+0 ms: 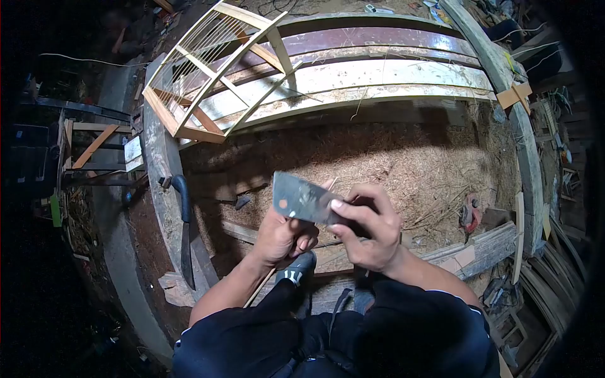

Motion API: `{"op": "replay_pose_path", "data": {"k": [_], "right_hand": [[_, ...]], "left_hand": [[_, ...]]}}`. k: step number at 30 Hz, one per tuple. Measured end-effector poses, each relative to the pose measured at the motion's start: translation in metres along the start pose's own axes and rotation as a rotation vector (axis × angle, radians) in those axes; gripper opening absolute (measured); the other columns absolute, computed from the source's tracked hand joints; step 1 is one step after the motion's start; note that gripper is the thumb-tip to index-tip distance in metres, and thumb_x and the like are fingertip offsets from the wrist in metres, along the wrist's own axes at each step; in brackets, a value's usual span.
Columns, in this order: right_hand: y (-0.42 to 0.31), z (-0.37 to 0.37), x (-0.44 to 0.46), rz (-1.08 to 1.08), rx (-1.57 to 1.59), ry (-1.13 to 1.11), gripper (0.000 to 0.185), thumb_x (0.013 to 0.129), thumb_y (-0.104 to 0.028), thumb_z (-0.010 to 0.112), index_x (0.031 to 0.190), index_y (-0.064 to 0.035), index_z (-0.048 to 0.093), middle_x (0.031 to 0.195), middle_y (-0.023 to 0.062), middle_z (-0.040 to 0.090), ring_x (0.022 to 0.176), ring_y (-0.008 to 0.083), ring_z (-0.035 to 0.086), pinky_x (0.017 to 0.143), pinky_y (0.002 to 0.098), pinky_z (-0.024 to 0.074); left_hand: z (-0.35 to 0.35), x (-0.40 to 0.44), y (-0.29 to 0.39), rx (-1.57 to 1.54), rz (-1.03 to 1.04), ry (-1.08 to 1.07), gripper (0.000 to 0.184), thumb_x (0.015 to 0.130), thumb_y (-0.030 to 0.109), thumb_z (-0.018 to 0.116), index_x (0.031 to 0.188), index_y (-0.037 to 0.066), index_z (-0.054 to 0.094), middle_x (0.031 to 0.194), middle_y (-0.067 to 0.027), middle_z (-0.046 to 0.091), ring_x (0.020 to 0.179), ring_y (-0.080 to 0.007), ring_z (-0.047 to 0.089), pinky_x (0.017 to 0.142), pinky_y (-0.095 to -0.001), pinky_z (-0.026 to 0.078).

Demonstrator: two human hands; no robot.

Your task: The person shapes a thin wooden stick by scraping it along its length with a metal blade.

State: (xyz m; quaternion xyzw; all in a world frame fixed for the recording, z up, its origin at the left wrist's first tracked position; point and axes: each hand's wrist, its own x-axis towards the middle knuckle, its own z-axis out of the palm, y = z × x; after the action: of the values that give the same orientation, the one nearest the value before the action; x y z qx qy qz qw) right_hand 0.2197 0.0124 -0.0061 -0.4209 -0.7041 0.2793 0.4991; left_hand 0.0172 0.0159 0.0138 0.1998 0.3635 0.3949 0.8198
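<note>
My right hand (372,230) pinches one end of a flat grey metal blade (305,196) between thumb and fingers. The blade is broad, with a round hole near its far left corner, and is held in front of my left hand. Below and partly behind it, my left hand (277,240) is closed around a thin wooden stick (260,288). The stick's lower end slants down toward my lap, and a short tip shows above the blade. Whether the blade's edge touches the stick is hidden.
A slatted wooden frame with thin rods (220,75) rests tilted on white boards (403,75) at the back left. A long dark-handled knife (185,239) lies on the left beam (165,151). Wood shavings (403,157) cover the ground; a red tool (470,214) lies right.
</note>
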Motion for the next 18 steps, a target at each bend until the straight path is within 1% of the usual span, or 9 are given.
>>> {"op": "replay_pose_path", "data": {"k": [1,4,7,11,12,13,15,17,18], "right_hand": [[-0.002,0.000,0.000,-0.008,0.007,-0.025,0.036,0.077,-0.003,0.084,0.110,-0.0020,0.070,0.105,0.0140,0.058,0.080,0.0206,0.064,0.065,0.0317,0.0531],[0.005,0.000,0.003,0.082,0.001,0.084,0.038,0.075,-0.004,0.085,0.110,-0.0020,0.071,0.105,0.0140,0.059,0.080,0.0210,0.063,0.065,0.0320,0.0524],[-0.003,0.000,0.000,-0.031,-0.002,-0.021,0.038,0.076,-0.003,0.084,0.111,-0.0009,0.071,0.105,0.0145,0.058,0.080,0.0220,0.063,0.066,0.0325,0.0524],[0.005,0.000,0.002,0.096,0.014,0.078,0.037,0.074,-0.003,0.085,0.109,-0.0004,0.071,0.104,0.0144,0.058,0.083,0.0223,0.063,0.067,0.0331,0.0533],[0.005,0.000,0.001,0.031,-0.010,0.061,0.038,0.074,-0.003,0.085,0.109,-0.0007,0.071,0.104,0.0147,0.058,0.085,0.0227,0.063,0.068,0.0335,0.0539],[0.003,0.002,0.001,-0.051,0.004,0.018,0.038,0.075,-0.004,0.085,0.110,-0.0004,0.070,0.105,0.0150,0.058,0.085,0.0228,0.063,0.068,0.0331,0.0539],[0.001,0.002,-0.001,-0.020,0.007,-0.011,0.040,0.074,-0.004,0.085,0.110,-0.0004,0.070,0.105,0.0150,0.058,0.084,0.0224,0.063,0.067,0.0327,0.0541],[0.005,0.002,-0.001,0.103,0.027,0.062,0.040,0.074,-0.003,0.086,0.111,-0.0011,0.071,0.104,0.0147,0.058,0.082,0.0214,0.063,0.065,0.0314,0.0535],[0.005,0.002,-0.001,0.068,0.027,0.067,0.039,0.074,-0.002,0.085,0.111,-0.0012,0.071,0.104,0.0144,0.059,0.080,0.0211,0.063,0.064,0.0311,0.0535]], "left_hand": [[-0.003,0.001,0.000,0.001,-0.001,0.000,0.018,0.102,0.007,0.057,0.112,-0.005,0.065,0.058,0.0009,0.052,0.041,-0.0068,0.044,0.045,-0.0219,0.034],[-0.005,0.005,0.004,0.219,-0.120,0.000,0.056,0.097,0.032,0.071,0.137,-0.004,0.055,0.063,0.0027,0.053,0.045,-0.0060,0.044,0.045,-0.0219,0.033],[-0.005,0.001,-0.005,0.003,0.007,0.015,0.046,0.098,0.023,0.070,0.132,-0.005,0.058,0.064,0.0029,0.053,0.045,-0.0055,0.043,0.045,-0.0224,0.033],[-0.003,0.005,0.007,0.282,-0.099,-0.004,0.045,0.096,0.027,0.073,0.125,-0.005,0.060,0.067,0.0026,0.055,0.048,-0.0047,0.046,0.045,-0.0221,0.034],[-0.003,0.005,0.006,0.264,-0.079,-0.006,0.031,0.098,0.019,0.069,0.117,-0.005,0.064,0.064,0.0026,0.054,0.048,-0.0048,0.048,0.044,-0.0223,0.034],[0.000,0.003,0.004,0.266,-0.077,-0.005,0.031,0.098,0.019,0.069,0.117,-0.005,0.064,0.064,0.0026,0.054,0.048,-0.0048,0.048,0.044,-0.0223,0.034],[0.011,0.002,0.004,0.201,0.052,0.181,0.023,0.099,0.015,0.067,0.112,-0.004,0.066,0.059,0.0019,0.052,0.046,-0.0061,0.047,0.044,-0.0227,0.035],[-0.019,0.006,-0.004,0.252,-0.048,0.003,0.043,0.095,0.035,0.074,0.115,-0.002,0.065,0.061,0.0002,0.053,0.046,-0.0078,0.048,0.044,-0.0229,0.034],[-0.015,0.005,-0.004,0.196,0.006,-0.041,0.041,0.096,0.035,0.073,0.113,-0.002,0.065,0.062,-0.0001,0.053,0.046,-0.0081,0.048,0.044,-0.0231,0.034]]}}
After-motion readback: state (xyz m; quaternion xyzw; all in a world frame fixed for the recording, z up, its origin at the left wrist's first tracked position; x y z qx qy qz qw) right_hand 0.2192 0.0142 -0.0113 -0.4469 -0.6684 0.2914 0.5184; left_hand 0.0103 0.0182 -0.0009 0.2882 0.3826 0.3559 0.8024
